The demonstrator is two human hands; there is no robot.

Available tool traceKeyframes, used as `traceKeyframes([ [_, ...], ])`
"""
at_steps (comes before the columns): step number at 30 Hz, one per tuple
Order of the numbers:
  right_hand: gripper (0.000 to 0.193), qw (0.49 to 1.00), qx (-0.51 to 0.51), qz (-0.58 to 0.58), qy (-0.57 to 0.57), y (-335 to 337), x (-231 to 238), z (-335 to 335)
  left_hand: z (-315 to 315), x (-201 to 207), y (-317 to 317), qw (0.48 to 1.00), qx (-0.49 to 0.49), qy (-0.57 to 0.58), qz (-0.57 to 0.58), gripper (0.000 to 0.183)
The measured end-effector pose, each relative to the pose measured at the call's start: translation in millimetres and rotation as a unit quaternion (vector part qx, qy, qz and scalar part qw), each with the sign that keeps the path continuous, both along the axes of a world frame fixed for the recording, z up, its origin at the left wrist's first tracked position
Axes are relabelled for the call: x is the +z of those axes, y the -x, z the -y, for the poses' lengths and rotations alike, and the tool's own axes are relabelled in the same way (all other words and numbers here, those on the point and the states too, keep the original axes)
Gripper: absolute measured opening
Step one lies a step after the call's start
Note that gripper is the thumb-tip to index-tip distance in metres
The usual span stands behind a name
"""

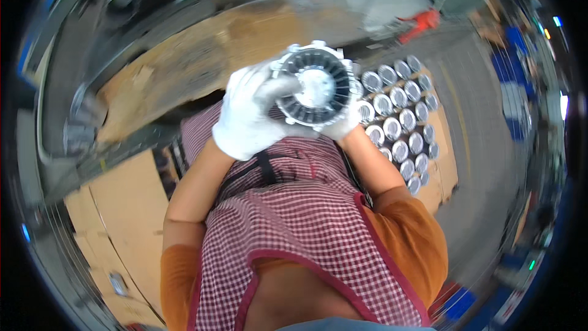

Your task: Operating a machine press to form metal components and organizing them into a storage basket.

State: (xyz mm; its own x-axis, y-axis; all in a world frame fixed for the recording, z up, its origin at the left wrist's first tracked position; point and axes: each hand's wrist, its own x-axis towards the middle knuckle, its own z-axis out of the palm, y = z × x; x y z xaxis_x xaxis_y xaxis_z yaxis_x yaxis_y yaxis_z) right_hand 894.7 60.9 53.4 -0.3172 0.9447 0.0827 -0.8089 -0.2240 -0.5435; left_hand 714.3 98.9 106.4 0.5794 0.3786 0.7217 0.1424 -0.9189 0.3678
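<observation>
A round silver metal housing with fins round its inner wall [315, 89] is held up in front of my chest, its hollow side facing me. My left hand [248, 107], in a white glove, grips its left side, with a finger or thumb reaching into the hollow. Around the lower right edge of the housing is my right hand [343, 124], also gloved in white; most of its fingers are hidden behind the part.
At my right, several similar silver parts [392, 127] stand in rows on cardboard [442, 175]. Ahead is a workbench with a worn brown board [184, 55] and a red tool [422, 24] at its right end. Cardboard boxes [125, 202] lie to my left. Metal pieces [82, 119] sit at the bench's left end.
</observation>
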Motion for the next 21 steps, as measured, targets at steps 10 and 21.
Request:
traceKeyframes([
  [10,0.054,0.873,-0.313,0.036,0.373,-155.7,-99.0,100.3,-33.2,-11.7,-102.6,0.970,0.131,0.110,-0.175,0.077],
  [21,0.109,0.299,-0.541,0.648,0.445,-405.9,-130.6,156.0,-89.7,-14.5,-242.5,0.935,0.157,0.181,-0.260,0.066],
])
